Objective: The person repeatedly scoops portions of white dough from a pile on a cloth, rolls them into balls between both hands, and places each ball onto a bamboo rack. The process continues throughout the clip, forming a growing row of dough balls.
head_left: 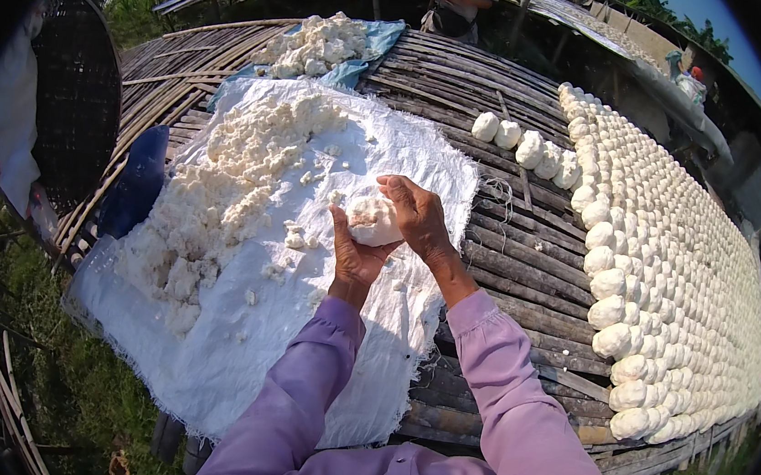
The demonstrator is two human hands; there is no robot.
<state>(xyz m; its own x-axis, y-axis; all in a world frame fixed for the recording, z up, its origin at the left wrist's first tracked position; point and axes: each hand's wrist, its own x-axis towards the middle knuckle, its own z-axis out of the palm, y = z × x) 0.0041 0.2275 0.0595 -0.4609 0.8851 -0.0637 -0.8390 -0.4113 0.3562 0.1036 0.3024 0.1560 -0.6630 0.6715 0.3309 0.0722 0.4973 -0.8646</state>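
Between my palms, above a white woven sheet (343, 344), is a rounded lump of crumbly white dough-like mash (371, 222). My left hand (357, 261) cups it from below and the left, thumb up along its side. Curled over its right side and top is my right hand (421, 219); its fingertips are partly hidden. A large heap of loose white mash (250, 165) spreads over the sheet's left part, with small crumbs scattered near my hands. To the right, many shaped white balls (669, 284) sit in tight rows, and a short line of balls (531, 149) juts out from them.
Bamboo slats (524, 270) form the platform under everything. A second mash pile (316, 46) lies on blue plastic at the back. At left are a dark woven tray (75, 98) and a blue container (137, 179). Another person (456, 2) stands beyond the platform, holding a small dark device.
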